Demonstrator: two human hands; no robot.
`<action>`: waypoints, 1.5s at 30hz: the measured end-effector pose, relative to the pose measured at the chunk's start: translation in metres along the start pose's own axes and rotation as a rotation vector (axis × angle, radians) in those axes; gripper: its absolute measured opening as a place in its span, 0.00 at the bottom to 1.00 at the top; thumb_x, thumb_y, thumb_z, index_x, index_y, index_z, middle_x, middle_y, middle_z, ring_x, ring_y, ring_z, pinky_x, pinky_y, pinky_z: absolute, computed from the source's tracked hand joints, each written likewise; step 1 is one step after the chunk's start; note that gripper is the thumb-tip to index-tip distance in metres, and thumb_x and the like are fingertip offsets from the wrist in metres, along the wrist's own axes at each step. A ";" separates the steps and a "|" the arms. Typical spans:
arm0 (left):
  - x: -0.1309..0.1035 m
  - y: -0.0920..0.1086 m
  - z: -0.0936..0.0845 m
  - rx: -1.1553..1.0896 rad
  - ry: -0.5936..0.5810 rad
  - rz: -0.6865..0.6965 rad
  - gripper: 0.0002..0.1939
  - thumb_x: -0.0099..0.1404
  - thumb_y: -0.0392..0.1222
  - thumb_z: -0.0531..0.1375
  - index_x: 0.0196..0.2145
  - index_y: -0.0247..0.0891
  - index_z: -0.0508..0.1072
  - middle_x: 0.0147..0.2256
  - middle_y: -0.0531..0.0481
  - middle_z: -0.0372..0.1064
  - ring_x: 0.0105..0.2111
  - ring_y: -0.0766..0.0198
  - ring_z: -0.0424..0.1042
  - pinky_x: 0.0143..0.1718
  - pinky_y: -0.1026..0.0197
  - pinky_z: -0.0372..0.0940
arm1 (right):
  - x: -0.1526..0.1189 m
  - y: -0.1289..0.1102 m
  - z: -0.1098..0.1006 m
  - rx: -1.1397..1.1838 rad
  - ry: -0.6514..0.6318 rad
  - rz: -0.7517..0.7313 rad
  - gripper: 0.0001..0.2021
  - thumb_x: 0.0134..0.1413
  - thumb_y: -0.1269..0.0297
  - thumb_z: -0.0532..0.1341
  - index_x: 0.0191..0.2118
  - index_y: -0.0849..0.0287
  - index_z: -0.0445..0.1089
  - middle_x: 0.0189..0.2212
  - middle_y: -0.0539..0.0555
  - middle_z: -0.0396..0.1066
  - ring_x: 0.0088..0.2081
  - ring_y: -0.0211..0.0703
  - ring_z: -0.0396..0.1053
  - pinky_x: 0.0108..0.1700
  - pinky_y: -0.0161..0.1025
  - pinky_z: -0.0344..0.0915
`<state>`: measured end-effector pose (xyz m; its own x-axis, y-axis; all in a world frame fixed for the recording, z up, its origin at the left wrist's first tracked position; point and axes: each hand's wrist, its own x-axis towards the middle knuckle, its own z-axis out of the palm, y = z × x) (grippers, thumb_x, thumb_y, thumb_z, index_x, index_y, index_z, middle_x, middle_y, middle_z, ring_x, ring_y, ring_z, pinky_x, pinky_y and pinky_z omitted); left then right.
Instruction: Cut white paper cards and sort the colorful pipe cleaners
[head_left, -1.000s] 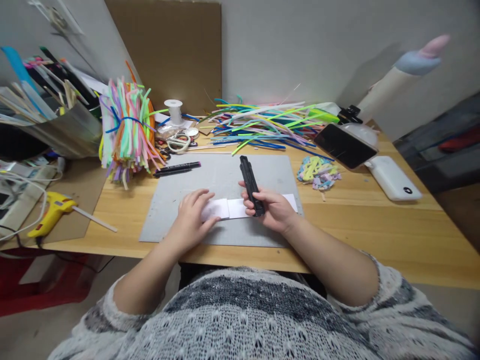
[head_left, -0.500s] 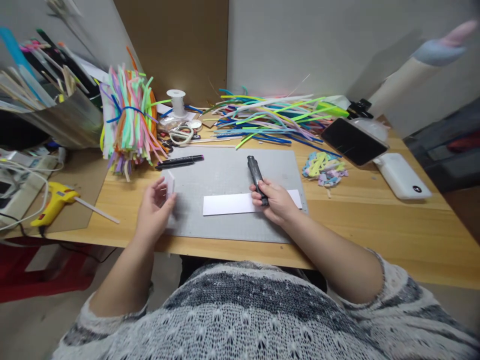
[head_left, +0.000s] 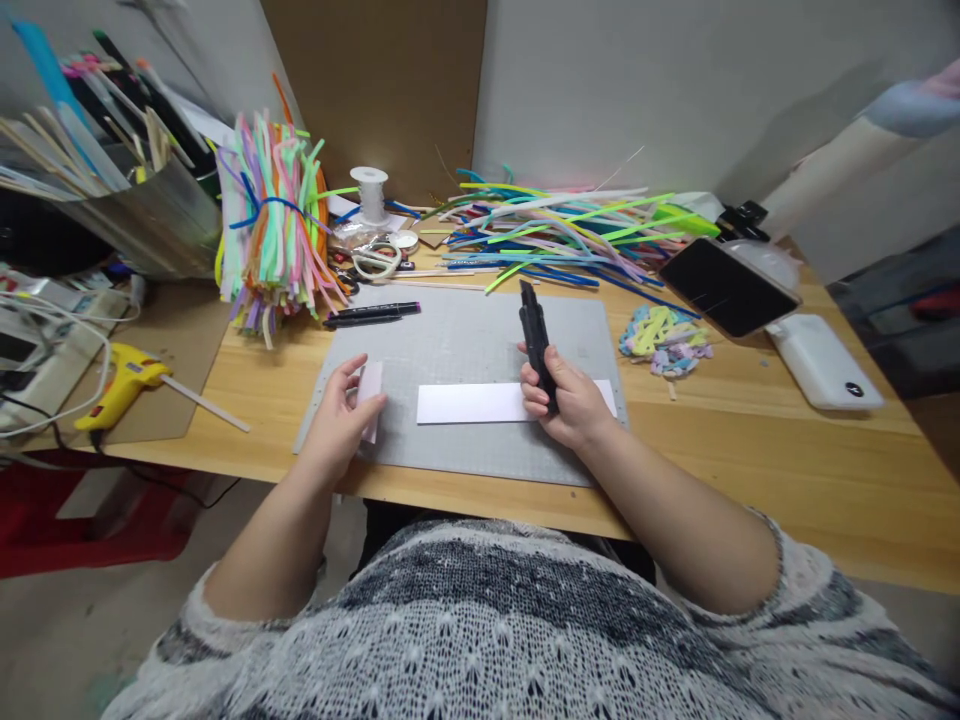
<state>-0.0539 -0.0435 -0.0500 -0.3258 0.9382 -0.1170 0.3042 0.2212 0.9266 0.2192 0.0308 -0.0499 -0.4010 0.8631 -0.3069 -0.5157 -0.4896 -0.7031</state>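
Observation:
My left hand [head_left: 339, 415] holds a small white paper piece [head_left: 370, 395] over the left part of the grey cutting mat [head_left: 450, 340]. My right hand [head_left: 571, 398] grips a black utility knife [head_left: 535, 335], its tip pointing away from me. That hand rests on the right end of a long white paper strip [head_left: 469, 402], which lies flat across the mat. The small piece is apart from the strip, a short gap to its left.
Two black markers [head_left: 371, 315] lie at the mat's far left edge. A bundle of coloured foam strips [head_left: 274, 225] stands at left, loose strips [head_left: 555, 240] at the back. A yellow glue gun [head_left: 124, 385], phone [head_left: 726, 287], white power bank [head_left: 821, 362], thread spool [head_left: 371, 195] and scissors [head_left: 375, 262] surround.
The small paper piece came off the strip's left end. My left hand carried it leftwards and now holds it near the mat's left side. My right hand stayed on the strip with the knife.

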 end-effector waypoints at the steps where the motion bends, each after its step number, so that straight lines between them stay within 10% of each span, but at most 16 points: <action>1: 0.002 -0.002 -0.004 0.106 0.040 0.038 0.30 0.56 0.48 0.60 0.57 0.46 0.60 0.47 0.42 0.61 0.37 0.56 0.69 0.33 0.53 0.68 | 0.000 0.000 -0.001 0.012 -0.017 -0.002 0.17 0.51 0.55 0.64 0.43 0.58 0.65 0.22 0.44 0.59 0.18 0.28 0.52 0.17 0.26 0.49; 9: -0.009 -0.001 0.018 0.889 0.043 0.403 0.30 0.61 0.53 0.56 0.58 0.39 0.59 0.63 0.34 0.47 0.63 0.37 0.45 0.60 0.32 0.38 | 0.004 0.003 -0.004 0.062 0.006 0.000 0.11 0.51 0.69 0.62 0.42 0.59 0.66 0.24 0.46 0.60 0.21 0.30 0.57 0.21 0.28 0.56; 13: -0.030 0.011 0.049 0.872 -0.479 0.588 0.43 0.61 0.64 0.53 0.64 0.35 0.49 0.66 0.35 0.39 0.66 0.44 0.39 0.63 0.38 0.29 | 0.007 0.005 -0.004 0.089 0.037 0.028 0.10 0.51 0.71 0.61 0.41 0.61 0.66 0.24 0.47 0.61 0.22 0.30 0.58 0.23 0.28 0.58; 17: -0.036 0.023 0.045 0.490 -1.105 0.795 0.23 0.70 0.54 0.46 0.58 0.47 0.61 0.58 0.51 0.62 0.61 0.63 0.55 0.65 0.53 0.40 | 0.006 0.006 -0.004 0.096 0.038 0.026 0.10 0.52 0.71 0.60 0.42 0.61 0.66 0.24 0.48 0.61 0.22 0.30 0.58 0.23 0.28 0.59; 19: -0.033 0.024 0.040 0.388 -1.016 0.741 0.20 0.72 0.48 0.41 0.58 0.49 0.61 0.55 0.53 0.66 0.58 0.68 0.61 0.63 0.57 0.48 | 0.006 0.007 -0.004 0.095 0.037 0.026 0.10 0.52 0.72 0.60 0.42 0.61 0.66 0.24 0.48 0.61 0.22 0.30 0.58 0.23 0.28 0.59; 24: -0.025 0.008 0.046 0.857 -0.501 0.651 0.38 0.65 0.56 0.51 0.65 0.33 0.45 0.66 0.36 0.40 0.66 0.49 0.40 0.64 0.44 0.40 | 0.007 0.007 -0.004 0.092 0.036 0.027 0.10 0.53 0.73 0.59 0.42 0.62 0.66 0.24 0.49 0.62 0.22 0.31 0.59 0.23 0.28 0.60; 33: -0.041 0.001 0.056 1.087 -0.383 0.603 0.41 0.65 0.58 0.49 0.63 0.21 0.46 0.65 0.27 0.39 0.65 0.44 0.38 0.64 0.47 0.42 | 0.007 0.007 -0.005 0.090 0.046 0.026 0.10 0.54 0.72 0.59 0.43 0.62 0.66 0.24 0.48 0.63 0.22 0.31 0.59 0.24 0.29 0.60; 45: -0.058 -0.010 0.022 1.119 -0.399 0.717 0.38 0.66 0.60 0.49 0.62 0.29 0.51 0.63 0.35 0.48 0.63 0.50 0.51 0.62 0.47 0.52 | 0.008 0.006 -0.003 0.115 0.046 0.043 0.07 0.49 0.74 0.60 0.35 0.60 0.62 0.23 0.48 0.62 0.22 0.31 0.59 0.24 0.29 0.59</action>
<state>-0.0185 -0.0946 -0.0605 0.4224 0.9063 -0.0117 0.9043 -0.4205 0.0734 0.2149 0.0351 -0.0589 -0.3910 0.8443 -0.3664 -0.5830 -0.5353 -0.6113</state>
